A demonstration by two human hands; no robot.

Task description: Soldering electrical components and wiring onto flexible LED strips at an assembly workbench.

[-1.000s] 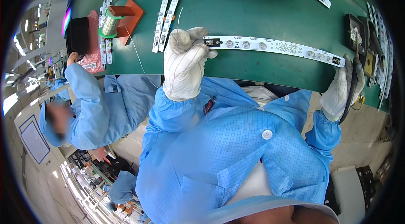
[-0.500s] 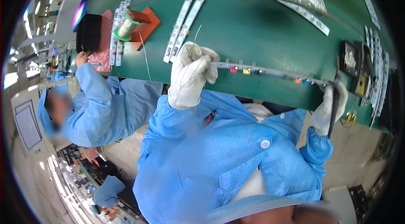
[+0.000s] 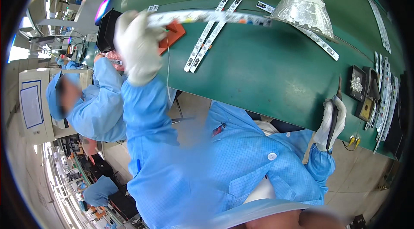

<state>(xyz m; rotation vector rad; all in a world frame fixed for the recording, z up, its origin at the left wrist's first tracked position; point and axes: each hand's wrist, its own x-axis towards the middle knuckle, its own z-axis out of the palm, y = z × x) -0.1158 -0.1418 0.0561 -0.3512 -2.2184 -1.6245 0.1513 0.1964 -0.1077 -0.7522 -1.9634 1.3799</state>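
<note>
My left hand (image 3: 138, 50), in a white glove, is raised at the far left of the bench and closed on one end of a long, narrow circuit board strip (image 3: 207, 18). The strip stretches level to the right, blurred by motion, with small coloured parts along it. Beneath it two similar strips (image 3: 199, 53) lie side by side. An orange stand (image 3: 176, 34) is partly hidden behind the glove, with a thin wire hanging close by. At the right bench edge my gloved right hand (image 3: 321, 133) grips a soldering iron (image 3: 333, 121), its tip pointing away from me.
A foil-wrapped hood (image 3: 302, 6) hangs over the back of the green bench (image 3: 254, 69), above another strip (image 3: 319, 43). On the right are a black soldering iron holder (image 3: 365, 95) and several stacked strips (image 3: 386, 104). A co-worker (image 3: 97, 108) in blue sits at the left.
My left hand has swung left and away from me with the strip, whose right end has come away from my right hand. The right hand, still holding the iron, has dropped slightly nearer.
</note>
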